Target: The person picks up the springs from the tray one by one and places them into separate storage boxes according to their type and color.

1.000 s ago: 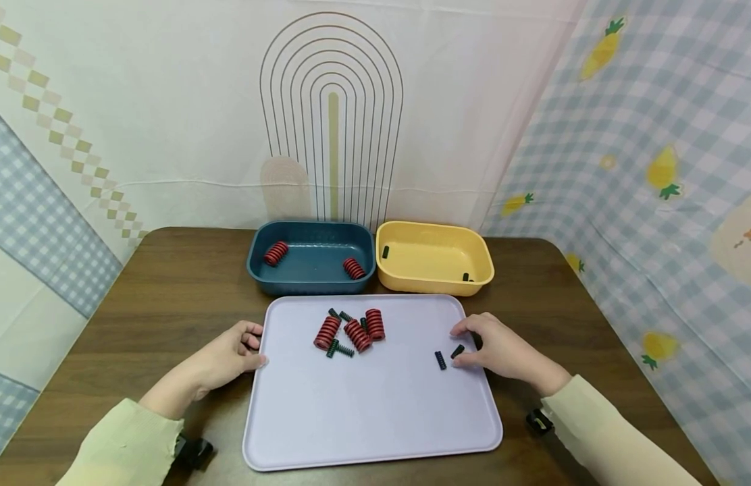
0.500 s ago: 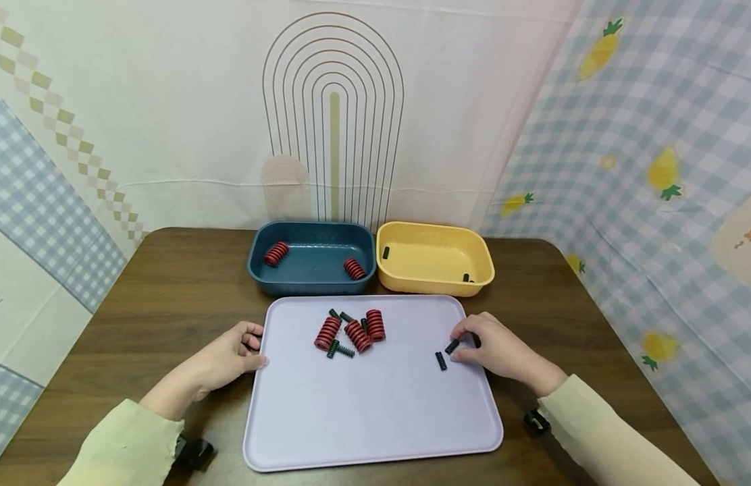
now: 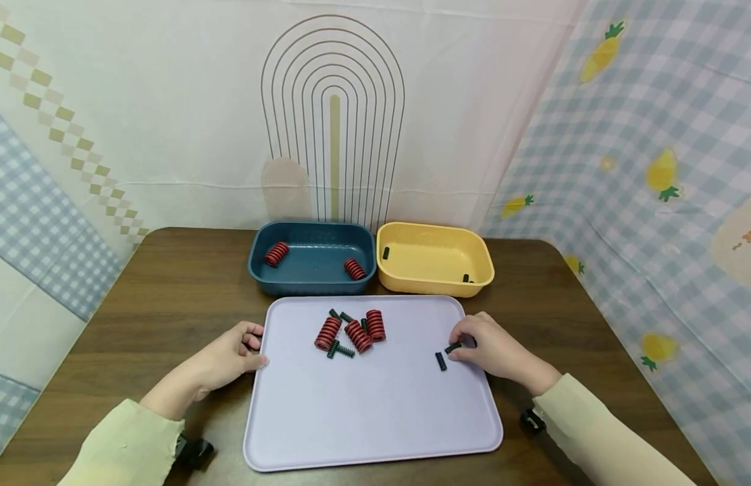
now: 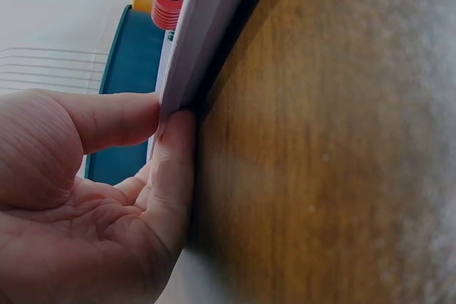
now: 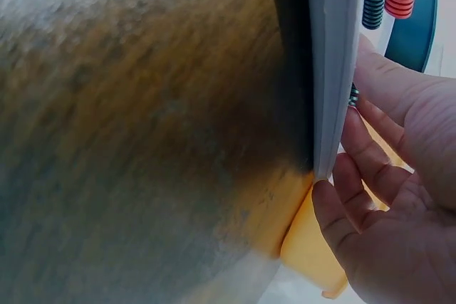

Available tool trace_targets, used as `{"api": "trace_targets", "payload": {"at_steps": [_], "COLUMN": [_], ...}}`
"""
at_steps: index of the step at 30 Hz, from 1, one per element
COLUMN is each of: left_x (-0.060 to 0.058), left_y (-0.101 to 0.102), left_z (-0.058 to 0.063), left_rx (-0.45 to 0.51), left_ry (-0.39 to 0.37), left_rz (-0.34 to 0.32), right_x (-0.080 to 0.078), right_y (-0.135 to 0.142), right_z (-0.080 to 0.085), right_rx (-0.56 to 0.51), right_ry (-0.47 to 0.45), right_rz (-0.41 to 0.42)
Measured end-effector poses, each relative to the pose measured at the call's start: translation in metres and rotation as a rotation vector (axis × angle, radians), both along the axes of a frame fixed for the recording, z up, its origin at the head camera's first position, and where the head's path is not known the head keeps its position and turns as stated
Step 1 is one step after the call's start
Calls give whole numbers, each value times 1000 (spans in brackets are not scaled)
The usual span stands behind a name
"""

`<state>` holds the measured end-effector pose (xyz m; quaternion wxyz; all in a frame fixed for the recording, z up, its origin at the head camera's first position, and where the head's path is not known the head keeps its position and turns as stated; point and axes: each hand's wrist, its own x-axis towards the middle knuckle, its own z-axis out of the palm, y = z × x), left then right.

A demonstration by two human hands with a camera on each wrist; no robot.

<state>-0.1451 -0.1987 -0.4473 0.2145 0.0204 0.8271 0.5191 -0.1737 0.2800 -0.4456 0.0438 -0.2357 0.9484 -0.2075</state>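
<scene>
The right hand [image 3: 492, 345] pinches a small dark spring [image 3: 453, 347] by its fingertips, I suppose because it is so slim; a second spring [image 3: 441, 361] lies just beside that grip. Well to its left, the left hand [image 3: 229, 356] clasps the rim of the tray [image 3: 375, 418], perhaps steadying it. Beyond the pinch, the yellow bin [image 3: 427, 251] has dark pieces [image 3: 385, 253], the blue bin [image 3: 317, 258] red springs [image 3: 277, 254], apparently separated by kind.
</scene>
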Motion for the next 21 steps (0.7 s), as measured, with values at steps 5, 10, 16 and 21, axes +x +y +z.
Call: {"api": "trace_targets", "payload": {"at_steps": [5, 10, 16, 21], "left_x": [0, 0, -1, -1], "left_y": [0, -1, -1, -1], "left_z": [0, 0, 0, 0], "left_rx": [0, 7, 5, 6], "left_ry": [-2, -5, -9, -9], "left_rz": [0, -3, -4, -4], "right_x": [-1, -1, -1, -5], "right_y": [-1, -2, -3, -4], "right_z": [-1, -2, 1, 8], "right_rx": [1, 0, -13, -54], "right_ry": [0, 0, -9, -38], "right_rz": [2, -15, -53, -91]}}
